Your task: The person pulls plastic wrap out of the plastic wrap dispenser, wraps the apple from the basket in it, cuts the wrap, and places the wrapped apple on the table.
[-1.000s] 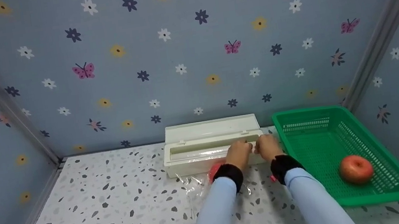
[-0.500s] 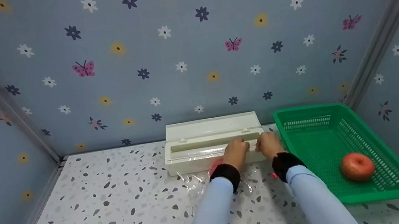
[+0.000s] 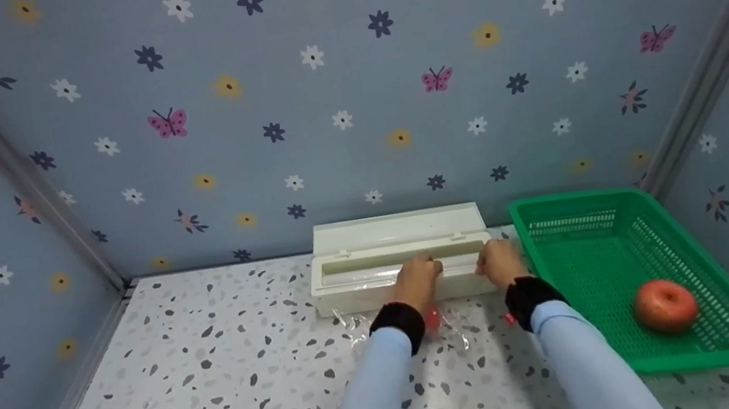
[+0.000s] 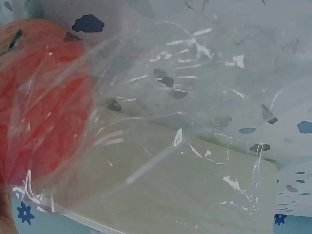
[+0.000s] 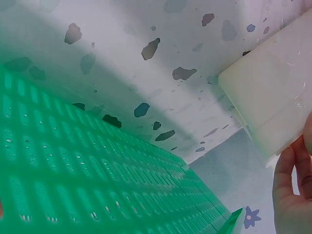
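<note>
A white plastic-wrap dispenser box (image 3: 363,299) stands near the back wall, its lid (image 3: 396,228) raised and a roll of clear wrap (image 3: 353,277) inside. My left hand (image 3: 419,279) is over the box's front edge with curled fingers, pinching the wrap. At the right end, my right hand (image 3: 501,262) pinches at the same edge; its thumb and finger (image 5: 285,168) meet by the box corner in the right wrist view. Loose clear film (image 4: 161,92) spreads in front of the box. Through it shows a red round fruit (image 4: 44,107), mostly hidden by the left arm in the head view.
A green plastic basket (image 3: 714,358) stands close on the right, holding one red apple (image 3: 665,306). Its slotted side (image 5: 97,170) is near the right wrist. A small red thing (image 3: 510,319) shows beside the right wristband. Flowered panels (image 3: 349,92) enclose the speckled table (image 3: 217,375).
The hands have moved apart along the box's front edge, the left one leftward and the right one slightly rightward. More of the red fruit shows between the arms. The head view has shifted slightly.
</note>
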The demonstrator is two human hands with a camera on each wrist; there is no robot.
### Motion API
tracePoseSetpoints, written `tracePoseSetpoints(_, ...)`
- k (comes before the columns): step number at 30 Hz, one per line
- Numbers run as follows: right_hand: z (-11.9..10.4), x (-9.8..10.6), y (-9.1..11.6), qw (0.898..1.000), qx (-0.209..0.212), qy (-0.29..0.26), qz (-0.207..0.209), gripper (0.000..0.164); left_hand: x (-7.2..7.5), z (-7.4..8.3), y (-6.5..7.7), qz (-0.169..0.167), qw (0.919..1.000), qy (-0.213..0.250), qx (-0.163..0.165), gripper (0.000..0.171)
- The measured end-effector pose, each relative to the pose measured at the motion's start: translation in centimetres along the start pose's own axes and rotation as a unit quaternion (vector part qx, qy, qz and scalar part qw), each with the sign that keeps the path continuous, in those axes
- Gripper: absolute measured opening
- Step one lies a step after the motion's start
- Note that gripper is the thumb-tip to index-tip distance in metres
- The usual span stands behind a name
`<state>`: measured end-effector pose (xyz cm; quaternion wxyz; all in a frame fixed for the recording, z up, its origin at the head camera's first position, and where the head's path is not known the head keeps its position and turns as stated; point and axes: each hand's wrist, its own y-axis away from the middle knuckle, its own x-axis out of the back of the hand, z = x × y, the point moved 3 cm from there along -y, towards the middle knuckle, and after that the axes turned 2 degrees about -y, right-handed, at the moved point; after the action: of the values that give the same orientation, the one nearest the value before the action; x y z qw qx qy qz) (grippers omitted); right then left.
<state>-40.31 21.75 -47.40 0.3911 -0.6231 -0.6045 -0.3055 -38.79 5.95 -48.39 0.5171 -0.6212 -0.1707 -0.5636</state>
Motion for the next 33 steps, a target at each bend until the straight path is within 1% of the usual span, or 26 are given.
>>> tracePoseSetpoints(4, 0.1, 0.1, 0.0, 1.000, 0.009, -0.005, -0.004, 0.007, 0.1, -0.2, 0.0, -0.005, 1.0000, 0.005, 0.001, 0.016)
tracePoseSetpoints(5, 0.1, 0.2, 0.0, 1.000, 0.009, -0.006, -0.003, 0.007, 0.1, -0.3, 0.0, -0.007, 0.9999, 0.014, 0.005, 0.015)
tracePoseSetpoints(8, 0.1, 0.1, 0.1, 1.000, 0.008, -0.005, 0.002, 0.007, 0.1, -0.5, 0.0, -0.005, 0.9998, 0.017, 0.008, 0.013)
tracePoseSetpoints(10, 0.0, 0.1, 0.1, 1.000, 0.010, 0.000, 0.007, 0.008, 0.1, -0.6, 0.1, -0.005, 0.9999, 0.007, 0.006, 0.014)
tracePoseSetpoints(13, -0.1, 0.1, 0.1, 1.000, 0.015, 0.007, 0.014, 0.011, 0.2, -0.8, 0.3, -0.005, 0.9999, -0.010, 0.003, 0.021)
tracePoseSetpoints(15, -0.1, 0.1, 0.0, 1.000, 0.022, 0.014, 0.016, 0.012, 0.3, -1.0, 0.4, -0.003, 0.9999, -0.016, 0.003, 0.024)
tracePoseSetpoints(19, 0.0, 0.1, 0.0, 1.000, 0.008, 0.013, 0.006, 0.012, 0.6, -1.2, 0.6, 0.005, 1.0000, -0.008, 0.003, 0.022)
tracePoseSetpoints(22, 0.0, 0.0, 0.1, 1.000, -0.003, 0.009, -0.003, 0.008, 0.8, -1.3, 0.7, 0.002, 1.0000, 0.002, 0.006, 0.021)
tracePoseSetpoints(24, 0.1, 0.0, 0.1, 1.000, 0.001, 0.006, -0.003, 0.006, 0.8, -1.5, 0.8, -0.001, 0.9999, 0.008, 0.008, 0.022)
tracePoseSetpoints(29, 0.1, 0.2, 0.1, 1.000, 0.017, 0.000, 0.011, 0.011, 1.0, -1.9, 0.8, 0.000, 0.9999, 0.006, 0.010, 0.023)
tracePoseSetpoints(33, 0.1, 0.1, 0.1, 1.000, 0.011, 0.001, 0.009, 0.012, 1.0, -2.2, 1.0, 0.003, 0.9999, 0.013, 0.010, 0.020)
